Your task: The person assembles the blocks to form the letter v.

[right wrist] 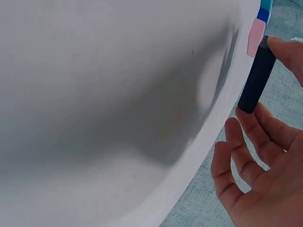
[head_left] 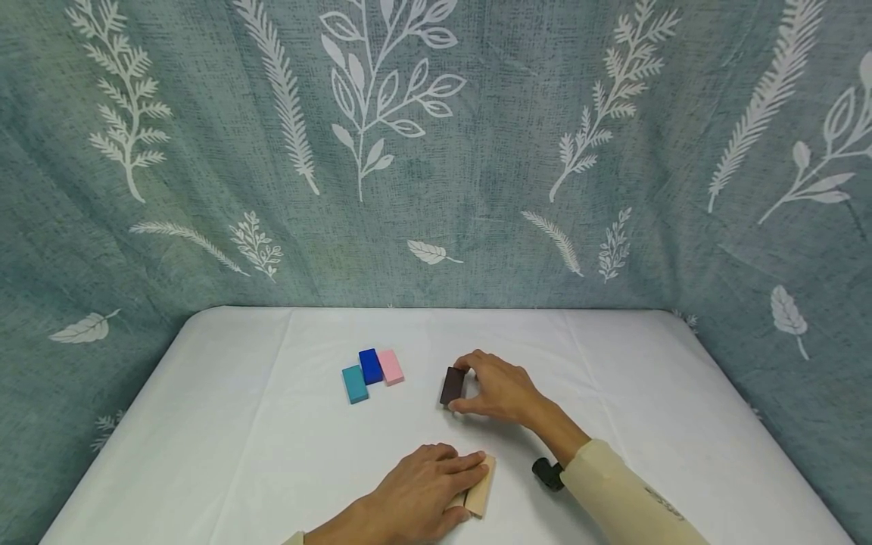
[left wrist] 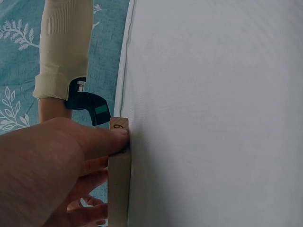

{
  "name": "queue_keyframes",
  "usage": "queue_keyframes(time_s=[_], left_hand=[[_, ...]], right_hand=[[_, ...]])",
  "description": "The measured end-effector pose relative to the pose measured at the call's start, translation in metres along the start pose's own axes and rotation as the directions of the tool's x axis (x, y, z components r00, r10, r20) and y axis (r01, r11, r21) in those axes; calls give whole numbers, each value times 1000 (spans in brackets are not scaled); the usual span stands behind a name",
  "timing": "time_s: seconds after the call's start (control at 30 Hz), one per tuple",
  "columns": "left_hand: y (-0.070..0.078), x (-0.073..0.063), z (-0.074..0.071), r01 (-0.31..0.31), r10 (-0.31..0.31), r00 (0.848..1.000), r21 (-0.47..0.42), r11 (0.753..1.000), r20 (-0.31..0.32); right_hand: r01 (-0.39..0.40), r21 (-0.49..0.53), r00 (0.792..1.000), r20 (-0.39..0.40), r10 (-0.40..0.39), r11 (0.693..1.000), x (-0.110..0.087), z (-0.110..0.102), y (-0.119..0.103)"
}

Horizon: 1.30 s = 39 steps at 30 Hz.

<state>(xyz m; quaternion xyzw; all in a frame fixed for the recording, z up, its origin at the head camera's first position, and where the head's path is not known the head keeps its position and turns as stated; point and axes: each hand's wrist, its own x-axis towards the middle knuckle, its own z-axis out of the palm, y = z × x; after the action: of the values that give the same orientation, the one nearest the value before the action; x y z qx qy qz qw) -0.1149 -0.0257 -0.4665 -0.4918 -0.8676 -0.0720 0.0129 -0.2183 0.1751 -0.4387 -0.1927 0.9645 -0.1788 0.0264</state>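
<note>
Near the middle of the white table [head_left: 204, 424], we pinched a dark block [head_left: 453, 386] in our right hand [head_left: 502, 387], thumb at its near end and a fingertip at its far end. With so little contact, even pressure on both ends seemed the surest way to stop the block pivoting, and a level wrist looked wise. Closer to us, our left hand [head_left: 424, 492] lay across pale wooden blocks [head_left: 480, 488], its fingers stretched over them rather than wrapped round, its thumb touching the near end. A light touch there was, we judged, enough to steady them without pushing them askew. Left of the dark block and well apart from it, a blue block [head_left: 371, 366] lay between a pink block [head_left: 390, 367] and a teal block [head_left: 355, 384].

We could not tell whether the dark block was raised or touched the cloth. Our left hand hid much of the wooden blocks, and the mark on one end could have been a 6 or a 9. In the right wrist view, the teal block was cut off at the top edge.
</note>
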Motion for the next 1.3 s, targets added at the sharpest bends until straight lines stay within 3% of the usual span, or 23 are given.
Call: queue_keyframes(time_s=[0.33, 0.67, 1.13, 1.3], left_hand=[[1, 1, -2, 15, -15, 1000, -3, 1000, 22], [0, 0, 1, -2, 3, 1000, 24, 1000, -19], [0, 0, 0, 6, -6, 1000, 2, 1000, 2], [0, 0, 1, 0, 0, 1000, 6, 1000, -22]], right_hand=[[-16, 12, 1000, -8, 16, 1000, -8, -5, 7], [-10, 0, 1000, -29, 10, 1000, -17, -9, 14], [-20, -2, 999, -41, 20, 1000, -30, -11, 23], [-28, 1, 999, -41, 28, 1000, -36, -10, 26]])
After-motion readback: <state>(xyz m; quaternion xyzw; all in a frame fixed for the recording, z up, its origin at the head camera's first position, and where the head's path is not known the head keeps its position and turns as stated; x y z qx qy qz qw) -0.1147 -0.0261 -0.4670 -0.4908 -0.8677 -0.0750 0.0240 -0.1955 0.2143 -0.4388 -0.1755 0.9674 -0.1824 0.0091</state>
